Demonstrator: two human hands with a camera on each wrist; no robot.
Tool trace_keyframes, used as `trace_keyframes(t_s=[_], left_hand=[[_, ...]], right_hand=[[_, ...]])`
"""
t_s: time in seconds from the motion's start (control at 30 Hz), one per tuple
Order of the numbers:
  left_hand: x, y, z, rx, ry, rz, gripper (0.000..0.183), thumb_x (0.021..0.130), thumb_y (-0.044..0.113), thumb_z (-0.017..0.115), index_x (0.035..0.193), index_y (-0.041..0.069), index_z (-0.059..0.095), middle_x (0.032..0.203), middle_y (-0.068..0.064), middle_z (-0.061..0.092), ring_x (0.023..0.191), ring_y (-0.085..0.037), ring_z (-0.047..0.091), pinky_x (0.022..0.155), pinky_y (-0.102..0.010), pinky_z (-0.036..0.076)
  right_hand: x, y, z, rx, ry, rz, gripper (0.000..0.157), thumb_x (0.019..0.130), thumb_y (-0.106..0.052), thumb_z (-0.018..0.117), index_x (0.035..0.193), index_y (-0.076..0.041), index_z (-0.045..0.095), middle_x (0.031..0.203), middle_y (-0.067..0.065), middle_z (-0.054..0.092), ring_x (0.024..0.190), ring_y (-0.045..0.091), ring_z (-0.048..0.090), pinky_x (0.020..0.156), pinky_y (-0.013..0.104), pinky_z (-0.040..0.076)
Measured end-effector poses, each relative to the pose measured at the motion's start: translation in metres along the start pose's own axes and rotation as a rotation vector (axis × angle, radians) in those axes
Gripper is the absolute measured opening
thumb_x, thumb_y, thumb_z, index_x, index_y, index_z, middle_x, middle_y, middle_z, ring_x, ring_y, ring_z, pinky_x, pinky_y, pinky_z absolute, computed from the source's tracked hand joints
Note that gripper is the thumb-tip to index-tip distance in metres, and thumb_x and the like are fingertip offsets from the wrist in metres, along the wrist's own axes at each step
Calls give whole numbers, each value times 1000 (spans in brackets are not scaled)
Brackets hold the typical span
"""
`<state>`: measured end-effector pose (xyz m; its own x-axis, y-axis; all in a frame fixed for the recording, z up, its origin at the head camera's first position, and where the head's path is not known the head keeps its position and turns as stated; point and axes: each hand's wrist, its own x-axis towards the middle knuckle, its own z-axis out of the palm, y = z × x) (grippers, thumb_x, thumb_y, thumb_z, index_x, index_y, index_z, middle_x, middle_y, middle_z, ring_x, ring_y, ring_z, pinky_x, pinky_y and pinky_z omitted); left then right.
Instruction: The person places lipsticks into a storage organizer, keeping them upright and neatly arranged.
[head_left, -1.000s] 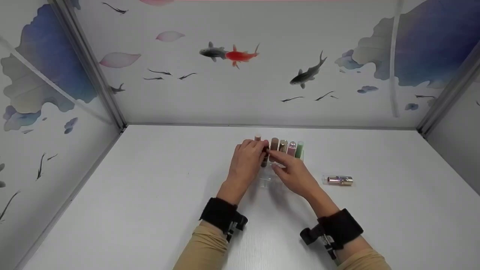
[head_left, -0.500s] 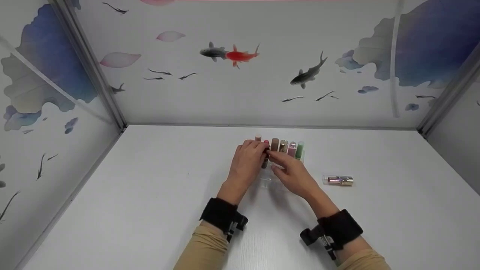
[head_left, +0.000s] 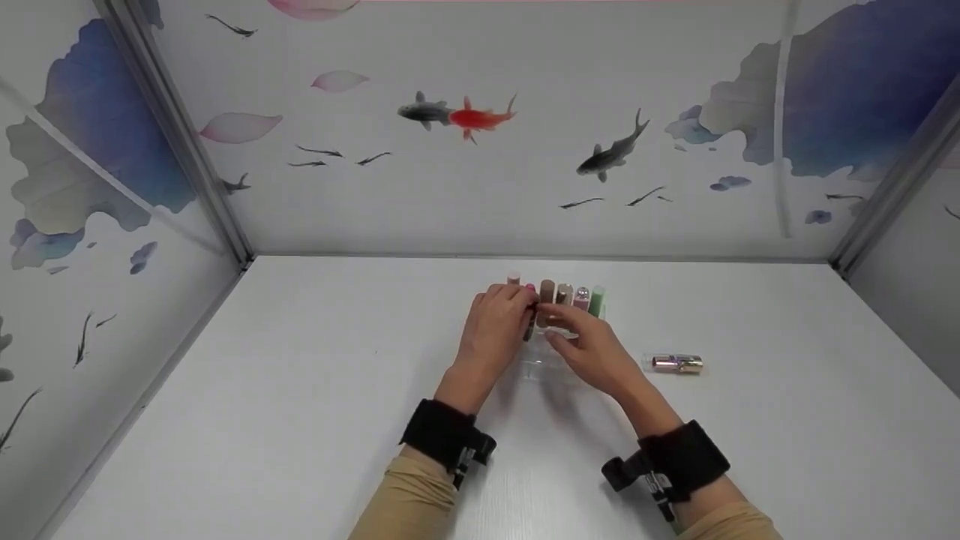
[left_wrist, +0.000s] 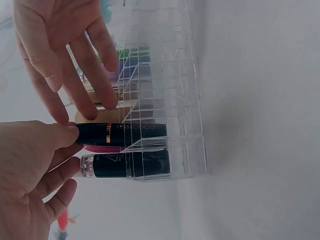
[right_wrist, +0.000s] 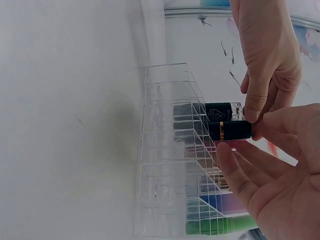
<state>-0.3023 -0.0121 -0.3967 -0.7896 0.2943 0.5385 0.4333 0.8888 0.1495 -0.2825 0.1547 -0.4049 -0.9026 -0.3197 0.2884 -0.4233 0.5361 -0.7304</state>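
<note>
My left hand [head_left: 491,322] pinches the top end of a black lipstick [left_wrist: 120,134] with a gold band. The lipstick's lower end lies within the front of a clear acrylic organizer [left_wrist: 195,100]. My right hand [head_left: 592,349] is beside it, fingers extended around the lipstick's upper end and nothing gripped. Its fingertips [right_wrist: 227,152] are close by the black tube. Next to the lipstick stands another dark tube [left_wrist: 110,166] with a clear end, and a pink tube [left_wrist: 102,149] shows partly behind. My left fingers hide part of the row in the head view.
Farther right in the organizer stand a brown tube [head_left: 547,290], a pink tube with a silver top [head_left: 582,298] and a green tube [head_left: 597,301]. A gold lipstick with a clear end [head_left: 677,364] lies on the white table right of my hands. Printed panels enclose the table.
The black lipstick has shifted slightly down in my left hand's pinch, and a pink tip shows more clearly behind the fingers. The head view has tilted a little; both hands stay almost in place.
</note>
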Motion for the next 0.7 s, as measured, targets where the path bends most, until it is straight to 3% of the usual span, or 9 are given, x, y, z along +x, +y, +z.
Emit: trace_keyframes(t_s=[0.23, 0.4, 0.7], left_hand=[[0, 5, -2, 12, 15, 18, 17, 96, 19, 67, 114, 17, 67, 115, 1, 70, 115, -17, 64, 95, -35, 55], [-1, 11, -5, 7, 29, 30, 15, 94, 17, 70, 109, 18, 68, 113, 3, 70, 113, -15, 64, 95, -33, 55], [-3, 31, -8, 58, 37, 128, 20, 94, 21, 71, 113, 20, 69, 113, 7, 71, 110, -11, 64, 93, -29, 55]], right_hand=[[-2, 2, -9, 7, 18, 1, 39, 99, -7, 58, 138, -9, 57, 139, 12, 62, 125, 32, 62, 105, 50, 51], [-4, 4, -16, -6, 29, 22, 37, 100, -8, 57, 137, -8, 58, 133, 13, 65, 121, 30, 64, 101, 47, 54], [-12, 13, -36, -20, 55, 62, 37, 101, -8, 55, 139, -6, 56, 128, 18, 68, 118, 34, 67, 91, 43, 59]])
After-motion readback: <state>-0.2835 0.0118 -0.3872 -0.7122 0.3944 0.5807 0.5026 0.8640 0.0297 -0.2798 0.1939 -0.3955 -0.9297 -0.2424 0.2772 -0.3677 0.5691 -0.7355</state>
